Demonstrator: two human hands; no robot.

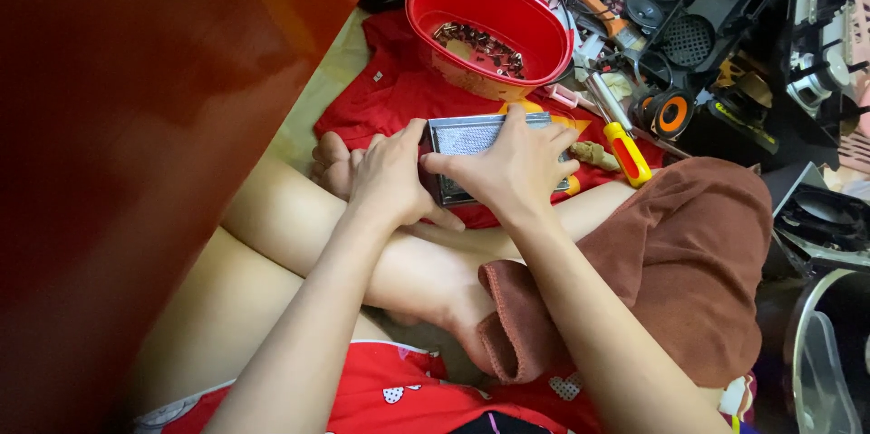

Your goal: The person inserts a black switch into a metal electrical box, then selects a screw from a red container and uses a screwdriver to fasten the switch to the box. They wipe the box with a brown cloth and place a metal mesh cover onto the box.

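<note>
Head view looks down on a person sitting cross-legged on the floor, both hands meeting on a flat rectangular metal panel (476, 139) with a fine grid or mesh face. That panel lies with its long axis running left to right, its face tilted up toward the camera, resting over the shins just near a red cloth (399, 90) spread on the floor.

At the panel's left end, the left hand (391, 178) is closed on the edge, thumb up on the top corner and fingers curled below. Over the panel's right half lies the right hand (515, 167), fingers spread across the face and thumb pointing left along the lower part, pressing or gripping it; the far right end of the panel is hidden under those fingers.

Farther away on the red cloth stands a red oval plastic tub (489, 22) holding a scatter of small dark metal parts. Right of the panel lies a screwdriver with a yellow and red handle (627, 151), shaft pointing away to the far left. A brown towel (675, 262) covers the right knee. Loose electronics, cables and a small speaker with an orange ring (672, 114) crowd the far right.
</note>
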